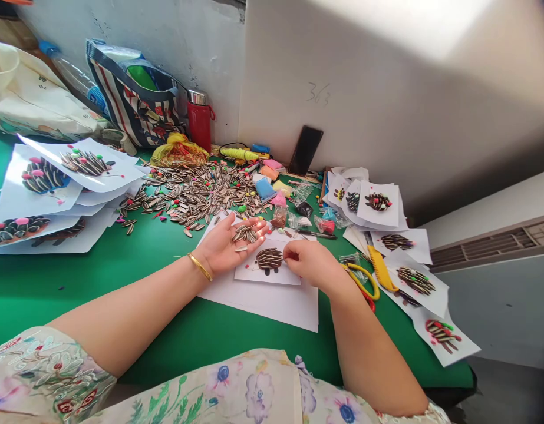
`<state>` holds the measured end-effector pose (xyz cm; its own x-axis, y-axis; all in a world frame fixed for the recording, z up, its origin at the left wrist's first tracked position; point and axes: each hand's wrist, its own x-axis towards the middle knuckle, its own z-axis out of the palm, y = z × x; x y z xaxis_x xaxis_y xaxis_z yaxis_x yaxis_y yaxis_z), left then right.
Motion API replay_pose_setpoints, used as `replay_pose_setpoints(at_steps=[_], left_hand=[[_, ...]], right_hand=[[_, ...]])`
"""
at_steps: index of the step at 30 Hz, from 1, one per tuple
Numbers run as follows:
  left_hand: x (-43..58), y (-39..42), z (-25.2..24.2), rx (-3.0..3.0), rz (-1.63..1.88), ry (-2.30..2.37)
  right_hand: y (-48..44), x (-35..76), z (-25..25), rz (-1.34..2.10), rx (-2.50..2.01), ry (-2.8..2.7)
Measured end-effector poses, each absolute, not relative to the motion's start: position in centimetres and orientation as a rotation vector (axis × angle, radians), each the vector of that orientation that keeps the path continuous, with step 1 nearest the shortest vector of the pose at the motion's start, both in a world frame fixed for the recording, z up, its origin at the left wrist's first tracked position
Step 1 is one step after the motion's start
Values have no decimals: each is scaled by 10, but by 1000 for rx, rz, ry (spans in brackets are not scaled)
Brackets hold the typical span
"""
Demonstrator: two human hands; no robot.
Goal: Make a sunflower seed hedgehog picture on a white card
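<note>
My left hand (225,250) lies palm up with a small heap of striped sunflower seeds (245,234) cupped in it. Beside its fingers is a white card (243,274) bearing a hedgehog figure (269,259) with a back of seeds on dark brown and dark feet. At the figure's right edge, the fingertips of my right hand (309,262) are pinched together; whatever is between them is too small or hidden to make out. Under the card are larger white sheets (289,306). Many loose sunflower seeds (205,191) are spread on the green table behind my left hand.
Seed-decorated cards lie stacked at left (46,206) and right (399,221). Yellow-handled scissors (364,280) and a yellow comb-like tool (380,268) are by my right forearm. Behind are coloured clay lumps (265,188), a phone (306,150), a red flask (198,123) and bags (134,97).
</note>
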<state>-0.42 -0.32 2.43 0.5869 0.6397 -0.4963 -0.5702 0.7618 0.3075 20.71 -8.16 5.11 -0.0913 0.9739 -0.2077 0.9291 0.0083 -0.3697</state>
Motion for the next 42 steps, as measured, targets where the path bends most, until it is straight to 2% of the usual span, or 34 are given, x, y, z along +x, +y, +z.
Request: replay_pose_setpoints(at_steps=[14,35,42], left_hand=[[-3,-4,17,126,671,628],[-2,-7,25,100,646,581],[-2,-14,24,140,584,492]], right_hand=[[-80,201,45,514,-2075,-2215],[-77,208,46,510,-2018,-2242],[-84,194,44,181,-1488,-2107]])
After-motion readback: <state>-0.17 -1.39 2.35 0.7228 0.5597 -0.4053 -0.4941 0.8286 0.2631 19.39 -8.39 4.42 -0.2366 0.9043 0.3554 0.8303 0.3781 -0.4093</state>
